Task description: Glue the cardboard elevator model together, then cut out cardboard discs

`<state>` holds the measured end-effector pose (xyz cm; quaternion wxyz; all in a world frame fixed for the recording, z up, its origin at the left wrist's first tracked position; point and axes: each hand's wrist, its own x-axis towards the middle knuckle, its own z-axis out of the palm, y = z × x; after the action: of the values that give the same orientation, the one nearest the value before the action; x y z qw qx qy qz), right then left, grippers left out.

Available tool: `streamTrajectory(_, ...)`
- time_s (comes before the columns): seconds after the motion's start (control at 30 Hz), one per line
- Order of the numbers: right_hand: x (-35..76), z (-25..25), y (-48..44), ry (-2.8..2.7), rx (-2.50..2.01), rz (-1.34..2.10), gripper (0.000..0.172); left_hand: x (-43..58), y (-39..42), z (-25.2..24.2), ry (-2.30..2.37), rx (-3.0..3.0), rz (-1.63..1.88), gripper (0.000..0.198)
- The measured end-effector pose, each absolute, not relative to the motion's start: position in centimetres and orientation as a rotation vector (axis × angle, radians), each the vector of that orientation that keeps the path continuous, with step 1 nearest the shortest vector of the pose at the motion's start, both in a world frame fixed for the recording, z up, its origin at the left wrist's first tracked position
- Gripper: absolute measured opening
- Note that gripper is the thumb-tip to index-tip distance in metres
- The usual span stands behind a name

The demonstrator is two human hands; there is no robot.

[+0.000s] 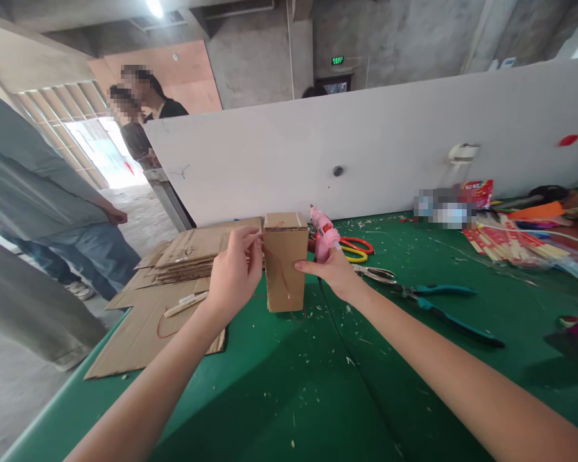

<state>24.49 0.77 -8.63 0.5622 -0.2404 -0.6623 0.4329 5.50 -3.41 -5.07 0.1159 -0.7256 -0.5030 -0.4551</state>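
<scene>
A small upright cardboard box (286, 269) stands on the green table, with a thin red wire (280, 264) running across its top and down its front. My left hand (236, 266) is at the box's upper left, thumb and fingertips pinched together on the wire. My right hand (334, 273) is at the box's right side, its thumb pressed on the front face; the other fingers are mostly hidden. Just behind that hand is a pink glue gun (324, 230), nozzle up, its black cord trailing toward me. Whether my hidden fingers touch the gun I cannot tell.
Flattened cardboard (149, 333) lies at left, with a white-handled tool (187, 303) on it. On the right are scissors (378, 274), teal-handled pliers (447, 305) and packaged craft supplies (503, 240). A white panel (270, 160) borders the table's far side. People (43, 173) stand at left.
</scene>
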Motion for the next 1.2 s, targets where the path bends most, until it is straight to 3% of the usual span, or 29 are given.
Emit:
streamTrajectory(0.3, 24.4, -8.3, -0.3, -1.49, -0.539, 1.215, 0.096, 3.3, -2.4, -2.9, -1.345, -1.943, -1.371, 0.022)
streamTrajectory(0.47, 24.6, -8.4, -0.4, -1.48, -0.574, 1.174, 0.097, 2.0, -0.9, -2.6, -1.378, -2.234, -1.534, 0.021)
streamTrajectory(0.67, 25.3, -8.7, -0.2, -1.498, -0.558, 1.138, 0.061, 2.3, -1.1, -2.1, -1.486, -2.678, -2.717, 0.026)
streamTrajectory(0.8, 25.5, -8.4, 0.0, -1.473, -0.517, 1.154, 0.058, 2.7, -1.7, -2.1, -1.547, -2.728, -3.103, 0.024)
streamTrajectory(0.9, 25.7, -8.1, 0.0, -1.479, -0.536, 1.14, 0.056, 2.4, -1.7, -2.2, -1.606, -2.914, -2.878, 0.028)
streamTrajectory(1.0, 26.0, -7.6, 0.0, -1.507, -0.556, 1.121, 0.052, 1.5, -1.6, -2.1, -1.678, -3.182, -2.179, 0.034)
streamTrajectory(1.1, 26.2, -7.1, -0.2, -1.539, -0.575, 1.058, 0.058, 0.1, -1.2, -2.0, -1.728, -3.308, -1.578, 0.032)
streamTrajectory(1.2, 26.3, -6.5, -0.3, -1.557, -0.6, 0.994, 0.064, -1.3, -0.5, -2.6, -1.738, -3.293, -1.577, 0.025)
